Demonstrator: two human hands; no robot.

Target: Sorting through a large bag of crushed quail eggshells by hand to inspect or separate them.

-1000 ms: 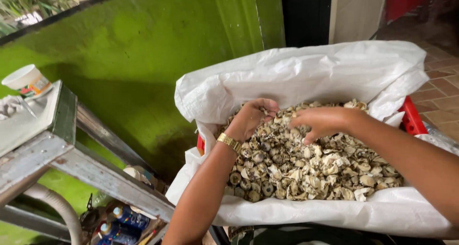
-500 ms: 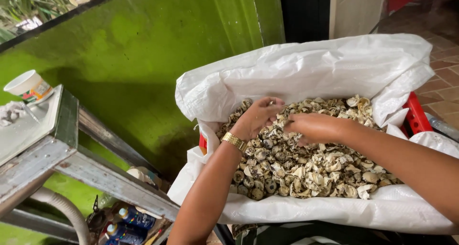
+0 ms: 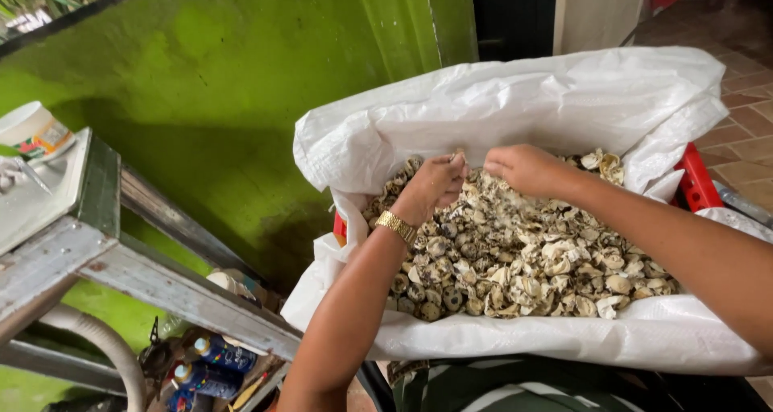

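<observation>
Nearest the camera, a grey weathered metal frame slants across the lower left, with small blue-capped bottles lying beneath it. Up next, a white woven plastic sack sits wide open in a red plastic crate, filled with a heap of pale, curled dried husk pieces. The left hand, a gold watch on its wrist, rests on the heap's far side, fingers curled together around some pieces. The right hand sits just beside it, fingers bent down into the heap; what they pinch I cannot tell. Behind stands a bright green painted wall, and a white tub sits far left.
</observation>
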